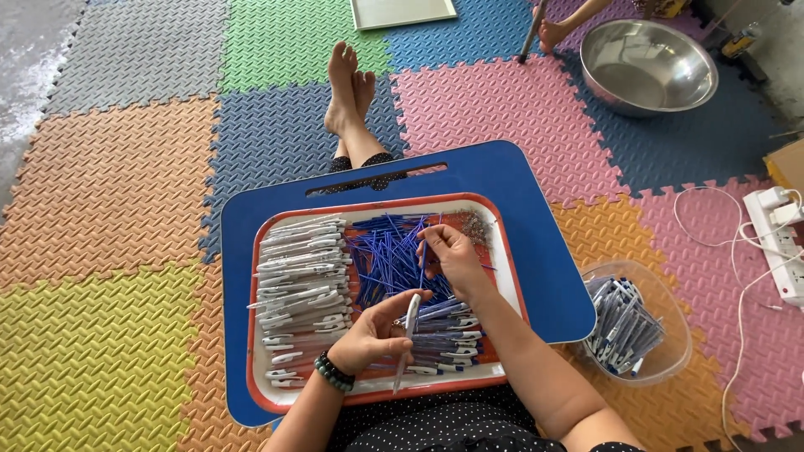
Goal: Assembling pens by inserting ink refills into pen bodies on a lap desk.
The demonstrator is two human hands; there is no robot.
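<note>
Nearest us, our left hand [368, 336], beaded bracelet [334, 372] at the wrist, is closed around a white pen barrel [409, 336]. The barrel stands nearly upright in the picture, long axis running toward and away from us, lower tip over the tray's near rim.

Just beyond and to the right, our right hand [453, 258] pinches one blue refill [423, 247] between thumb and fingers. The refill's long axis also runs roughly near to far, its free end pointing away from us. The two hands are apart but near, the right hand up and to the right of the left; the refill lies just beyond the barrel's upper end, on much the same line.

Beneath both: a red-rimmed white tray [507, 276] on a blue lap board [536, 251]. In it, left, white and grey barrels [301, 276] laid crosswise; centre, a heap of blue refills [385, 259]; far right corner, small metal springs [475, 224]; near right, finished pens [444, 335].

To our right on the foam floor mat [109, 192], a clear tub of pens [632, 326]; a power strip [783, 243] further right.

Furthest: our bare feet [347, 88], a steel bowl [646, 65], another person's hand [553, 32].
</note>
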